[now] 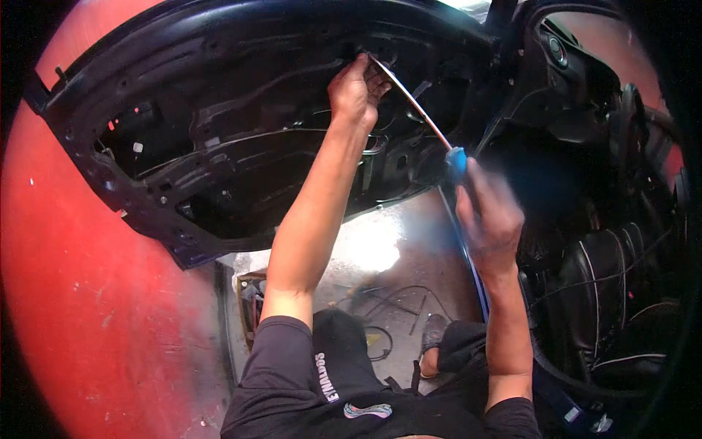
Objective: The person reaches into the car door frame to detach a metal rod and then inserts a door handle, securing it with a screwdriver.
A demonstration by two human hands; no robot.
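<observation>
A long screwdriver [420, 110] with a blue handle slants from the lower right up to the bare inner side of a dark car door [256, 117]. My right hand [491, 208], slightly blurred, is closed around the blue handle. Up at the door panel, my left hand [357, 91] is at the screwdriver's tip, its fingers bent and pinched together against the panel. What those fingers hold, if anything, is too small to make out.
The car's interior with a black seat [610, 293] and a steering wheel [630, 124] is at the right. A red surface [95, 293] fills the left side. A box [252, 304], a cable [391, 344] and a thin rod [418, 314] lie on the floor.
</observation>
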